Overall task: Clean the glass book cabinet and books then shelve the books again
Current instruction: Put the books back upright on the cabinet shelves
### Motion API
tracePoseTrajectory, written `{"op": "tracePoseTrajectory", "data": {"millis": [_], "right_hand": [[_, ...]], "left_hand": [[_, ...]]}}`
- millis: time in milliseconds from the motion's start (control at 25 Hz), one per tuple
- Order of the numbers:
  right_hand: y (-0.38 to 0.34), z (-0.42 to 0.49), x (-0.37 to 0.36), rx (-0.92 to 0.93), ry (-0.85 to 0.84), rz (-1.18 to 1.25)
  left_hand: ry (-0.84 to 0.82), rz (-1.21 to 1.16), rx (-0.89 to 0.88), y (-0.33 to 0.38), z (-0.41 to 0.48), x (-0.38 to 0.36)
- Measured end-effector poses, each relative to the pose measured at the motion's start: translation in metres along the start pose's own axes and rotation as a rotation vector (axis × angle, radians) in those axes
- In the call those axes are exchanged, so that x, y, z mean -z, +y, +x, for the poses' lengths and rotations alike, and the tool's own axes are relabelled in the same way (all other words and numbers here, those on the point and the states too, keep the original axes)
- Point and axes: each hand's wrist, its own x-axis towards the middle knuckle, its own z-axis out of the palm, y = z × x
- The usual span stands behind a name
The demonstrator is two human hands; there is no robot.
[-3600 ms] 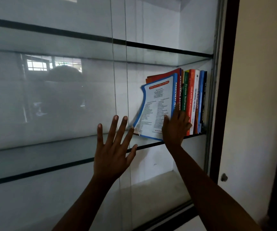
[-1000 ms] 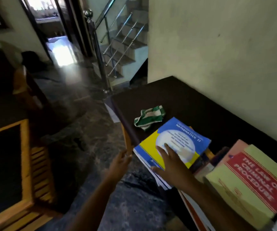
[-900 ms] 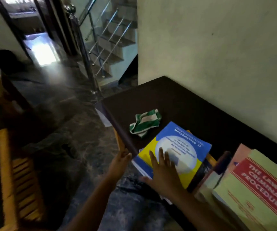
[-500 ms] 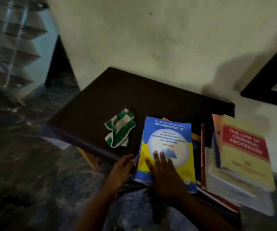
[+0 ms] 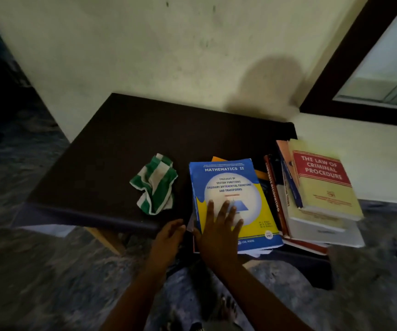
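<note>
My right hand [image 5: 219,232] lay flat, fingers straight and spread, on the blue-and-yellow Mathematics II book [image 5: 230,177], which topped a pile at the near edge of the dark table [image 5: 121,139]. My left hand [image 5: 168,237] was at the pile's left side, fingers loosely extended and holding nothing; whether it touched the books I could not tell. A crumpled green-and-white cloth [image 5: 155,183] sat on the table just left of the pile. To the right, The Law of Criminal Procedure [image 5: 321,185] crowned a second stack, with a red-spined accounting book [image 5: 273,189] between them. The cabinet's dark frame [image 5: 350,68] showed at upper right.
</note>
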Motion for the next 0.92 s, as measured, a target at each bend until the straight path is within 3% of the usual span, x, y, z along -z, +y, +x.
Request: {"op": "tracePoseTrajectory", "data": {"millis": [280, 440, 600, 800, 920], "right_hand": [[0.012, -0.026, 0.034, 0.103, 0.091, 0.054], [0.056, -0.026, 0.085, 0.083, 0.108, 0.387], [0.090, -0.033, 0.105, 0.018, 0.131, 0.731], [0.105, -0.029, 0.099, -0.032, 0.176, 0.919], [0.106, -0.030, 0.101, -0.061, 0.173, 0.955]], "left_hand": [[-0.039, 0.151, -0.072, -0.006, 0.002, -0.014], [-0.074, 0.032, -0.027, 0.000, 0.003, -0.025], [-0.074, -0.164, 0.192, 0.018, 0.013, -0.032], [-0.197, -0.332, 0.138, 0.059, 0.014, -0.056], [-0.301, -0.457, 0.209, 0.080, 0.013, -0.068]]}}
